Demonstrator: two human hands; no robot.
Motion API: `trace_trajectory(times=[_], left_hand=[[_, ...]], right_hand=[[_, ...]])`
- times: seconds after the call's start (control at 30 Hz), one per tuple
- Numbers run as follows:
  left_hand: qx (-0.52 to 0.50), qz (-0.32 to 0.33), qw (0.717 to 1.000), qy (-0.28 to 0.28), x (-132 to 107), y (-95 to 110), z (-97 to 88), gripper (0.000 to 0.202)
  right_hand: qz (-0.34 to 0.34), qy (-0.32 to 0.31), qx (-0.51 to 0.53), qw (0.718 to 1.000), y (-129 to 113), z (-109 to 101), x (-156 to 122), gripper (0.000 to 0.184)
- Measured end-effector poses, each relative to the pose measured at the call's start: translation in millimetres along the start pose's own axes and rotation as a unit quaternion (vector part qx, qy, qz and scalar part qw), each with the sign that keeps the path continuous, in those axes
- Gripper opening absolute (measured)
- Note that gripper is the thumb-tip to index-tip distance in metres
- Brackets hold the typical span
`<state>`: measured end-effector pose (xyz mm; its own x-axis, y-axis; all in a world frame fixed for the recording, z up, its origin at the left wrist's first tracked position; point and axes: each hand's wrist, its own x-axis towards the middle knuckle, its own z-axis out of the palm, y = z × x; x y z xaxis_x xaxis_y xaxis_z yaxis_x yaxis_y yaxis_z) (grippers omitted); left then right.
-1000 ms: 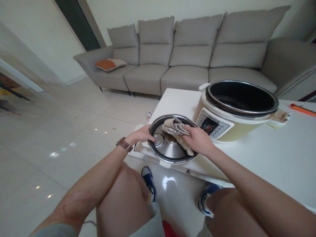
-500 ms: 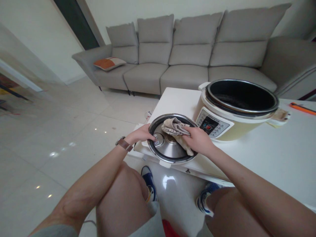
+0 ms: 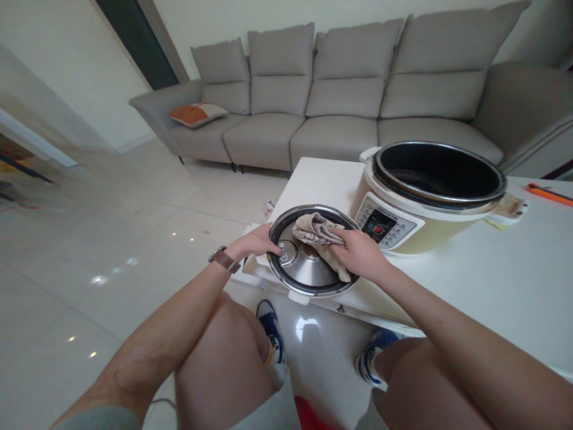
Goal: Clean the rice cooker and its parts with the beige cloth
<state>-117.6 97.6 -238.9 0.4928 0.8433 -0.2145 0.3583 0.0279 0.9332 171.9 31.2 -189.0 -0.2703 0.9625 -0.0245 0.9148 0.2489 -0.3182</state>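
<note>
A round pressure cooker lid (image 3: 308, 273) lies with its steel inner side up at the near left edge of the table. My left hand (image 3: 256, 242) grips the lid's left rim, its thumb over the edge near the small valve. In my right hand (image 3: 358, 254) is a bunched, patterned cloth (image 3: 316, 229), which rests against the inner face and right side of the lid. The cream electric pressure cooker (image 3: 434, 224) stands open just right of the lid, its dark inner pot showing and its control panel facing me.
The white table (image 3: 483, 298) carries the cooker and the lid. An orange-handled tool (image 3: 548, 194) lies at its far right. Behind stands a grey sofa (image 3: 340, 131) with an orange and white cushion (image 3: 197, 114). My legs and shoes are below the table's near edge.
Almost nothing differs. Both hands keep their places on the lid and the cloth, and the view has shifted very slightly.
</note>
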Motion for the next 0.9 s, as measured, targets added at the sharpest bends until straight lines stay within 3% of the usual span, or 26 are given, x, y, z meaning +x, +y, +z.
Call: trace_trajectory(times=[0.27,0.5,0.63,0.9], left_hand=[[0.018,0.005,1.000,0.008,-2.3,2.4,3.5,0.072],[-0.036,-0.047,0.998,0.034,-1.6,4.5,6.2,0.057],[-0.054,-0.062,0.996,0.046,-0.9,6.9,5.7,0.060],[-0.016,-0.091,0.993,0.077,4.6,5.8,5.9,0.059]], right_hand=[[0.000,-0.012,-0.006,1.000,0.6,2.0,-0.9,0.040],[0.004,-0.023,-0.015,1.000,-0.1,0.9,-2.9,0.041],[0.006,-0.024,-0.016,1.000,0.4,2.1,-3.0,0.042],[0.001,-0.026,-0.004,1.000,-0.3,1.6,-3.2,0.040]])
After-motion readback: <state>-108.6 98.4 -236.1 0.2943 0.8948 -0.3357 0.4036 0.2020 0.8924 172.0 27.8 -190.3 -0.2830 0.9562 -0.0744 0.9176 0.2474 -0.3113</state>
